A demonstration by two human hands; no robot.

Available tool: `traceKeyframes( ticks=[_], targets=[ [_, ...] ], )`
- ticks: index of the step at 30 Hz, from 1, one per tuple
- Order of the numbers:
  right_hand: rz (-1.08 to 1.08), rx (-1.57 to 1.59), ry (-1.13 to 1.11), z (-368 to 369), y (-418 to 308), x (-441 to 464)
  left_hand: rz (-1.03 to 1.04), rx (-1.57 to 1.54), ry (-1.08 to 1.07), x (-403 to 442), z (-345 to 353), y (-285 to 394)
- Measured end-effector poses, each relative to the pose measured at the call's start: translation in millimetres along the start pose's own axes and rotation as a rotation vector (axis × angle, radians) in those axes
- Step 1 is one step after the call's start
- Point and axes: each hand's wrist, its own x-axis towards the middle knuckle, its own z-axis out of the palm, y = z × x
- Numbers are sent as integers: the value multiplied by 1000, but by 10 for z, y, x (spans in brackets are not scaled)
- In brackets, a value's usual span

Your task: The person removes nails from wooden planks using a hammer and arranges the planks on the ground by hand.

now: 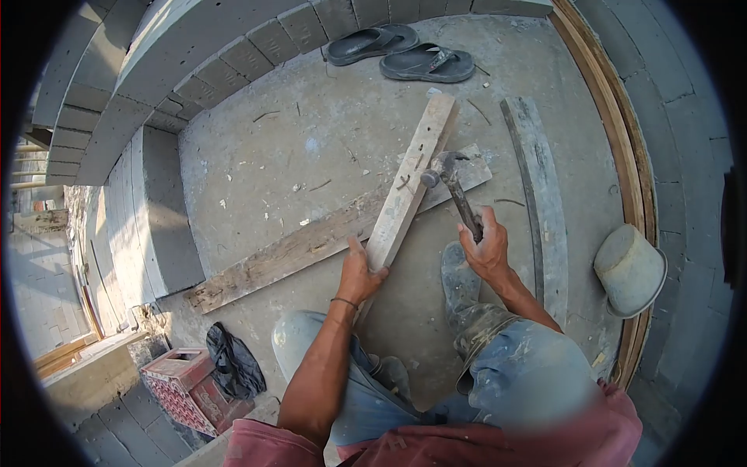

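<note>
My left hand (362,274) is wrapped round the near end of a pale wooden beam (403,204). That beam slants away from me and lies across a longer weathered plank (299,243) on the floor. Dark marks, which look like bent nails, show on the beam's upper face. In my right hand (487,243) is a claw hammer (455,183), gripped by its handle. The hammer's head is beside the beam, close to the dark marks; whether it touches the wood I cannot tell.
Another board (538,202) lies to the right, with a bucket (632,268) tipped over beyond it. Sandals (428,62) sit at the back by a row of grey blocks (272,40). A red box (191,389) and a black plastic bag (233,362) are at lower left.
</note>
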Motion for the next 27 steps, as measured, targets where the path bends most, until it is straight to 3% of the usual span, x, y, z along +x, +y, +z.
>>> traceKeyframes(
  ticks=[2, 3, 4, 6, 10, 12, 18, 19, 27],
  targets=[
    [99, 64, -41, -21, 62, 13, 26, -184, -149, 13, -129, 144],
    [183, 137, -78, -23, 89, 38, 50, -117, -184, 46, -112, 132],
    [173, 130, -83, -25, 111, 37, 51, -126, -176, 57, -22, 64],
    [174, -67, -88, -18, 164, -7, 257, -1, 11, 68, 183, -106],
    [175, 1, -58, -3, 239, -158, 183, -39, 12, 38, 186, -166],
    [89, -23, -10, 68, 280, -246, -140, -272, -143, 59, 111, -162],
    [21, -11, -106, 237, 185, -311, 37, 2, 27, -162, 298, 15],
    [69, -5, -107, 272, 188, -341, -94, -11, 7, -113, 325, -2],
    [23, 1, -95, 253, 292, -235, -81, 105, -26, -20, 173, 235]
  ],
)
